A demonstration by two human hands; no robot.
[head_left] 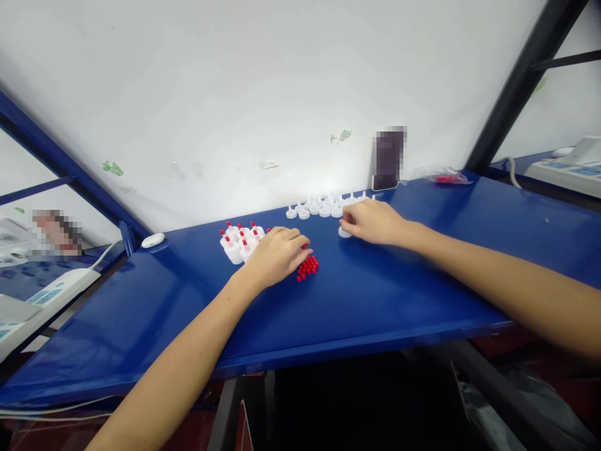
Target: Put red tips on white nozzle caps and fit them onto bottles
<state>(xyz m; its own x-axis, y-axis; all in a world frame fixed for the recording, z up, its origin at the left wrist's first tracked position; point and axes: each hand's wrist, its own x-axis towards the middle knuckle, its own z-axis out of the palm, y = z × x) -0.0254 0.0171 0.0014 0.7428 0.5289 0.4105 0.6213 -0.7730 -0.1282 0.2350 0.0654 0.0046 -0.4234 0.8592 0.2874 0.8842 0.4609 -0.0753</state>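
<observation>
My left hand [280, 255] is over the edge of a pile of small red caps [308, 267], its thumb and fingers closed. A bit of red shows between the fingertips, seemingly one cap. To the right, my right hand [370, 221] pinches a white nozzle lid [344, 233] at the table surface; fingers cover most of it. Behind that hand stand several more white nozzle lids [325, 210], spouts up. Left of my left hand is a cluster of white lidded pieces with red-tipped spouts [232, 249], partly hidden by the hand.
The blue table [357, 307] meets a white wall. A phone [387, 160] leans there, beside a clear bag with red pieces [446, 176]. A white earbud case [153, 240] lies at the left. Metal frame posts [511, 94] and power strips [47, 300] flank the table.
</observation>
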